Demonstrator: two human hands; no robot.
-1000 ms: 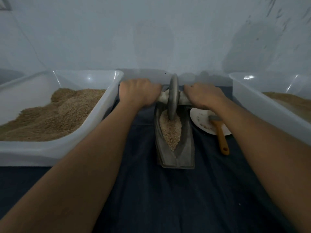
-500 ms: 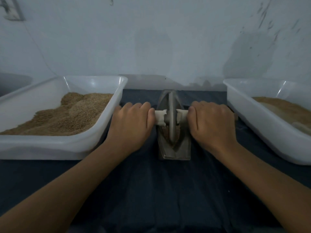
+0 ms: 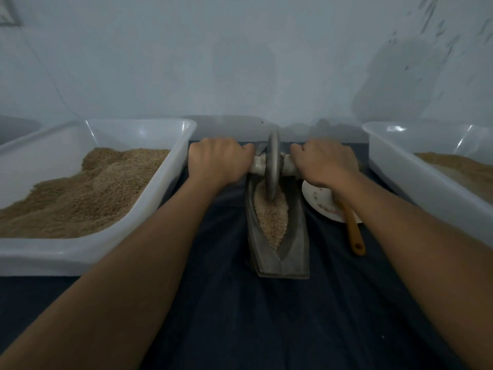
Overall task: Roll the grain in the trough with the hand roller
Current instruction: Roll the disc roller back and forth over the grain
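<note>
Both my arms stretched out: left hand point(image 3: 217, 161) and right hand point(image 3: 324, 162) fisted round the hand roller point(image 3: 273, 166) handles, wheel between them in the grain point(image 3: 272, 217), far end of the trough point(image 3: 296, 236).

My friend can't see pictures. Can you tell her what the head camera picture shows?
Two hands, left hand and right hand, grip the handles of a hand roller whose disc stands in the grain at the far end of a narrow trough. White tubs of grain sit on either side on a dark cloth.
</note>
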